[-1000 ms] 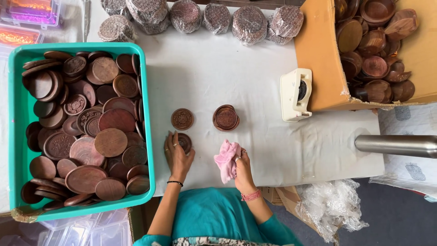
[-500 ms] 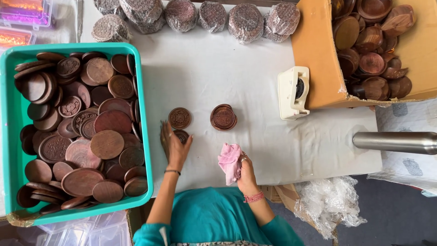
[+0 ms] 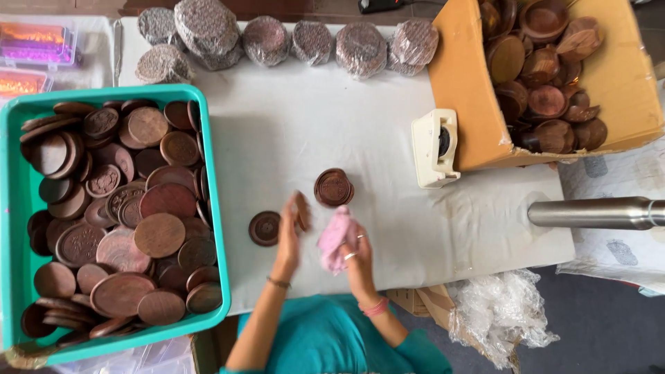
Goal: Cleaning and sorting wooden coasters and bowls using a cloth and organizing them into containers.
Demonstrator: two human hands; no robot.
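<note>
My left hand (image 3: 289, 232) holds a small round brown wooden disc (image 3: 303, 211) on edge, just above the white table cover (image 3: 388, 145). My right hand (image 3: 357, 253) grips a crumpled pink cloth (image 3: 334, 239) right beside that disc. A single carved brown disc (image 3: 264, 228) lies flat on the cover to the left of my left hand. A short stack of brown discs (image 3: 333, 187) stands just beyond both hands.
A teal crate (image 3: 21, 208) full of brown wooden discs sits at the left. A cardboard box (image 3: 464, 83) of wooden bowls and discs is at the far right, with a cream tape dispenser (image 3: 434, 147) beside it. Wrapped disc bundles (image 3: 312, 41) line the far edge. A metal tube (image 3: 596, 212) juts in at the right.
My left hand lifted a disc off the table and turned it on edge. My right hand brought the pink cloth closer to it.
</note>
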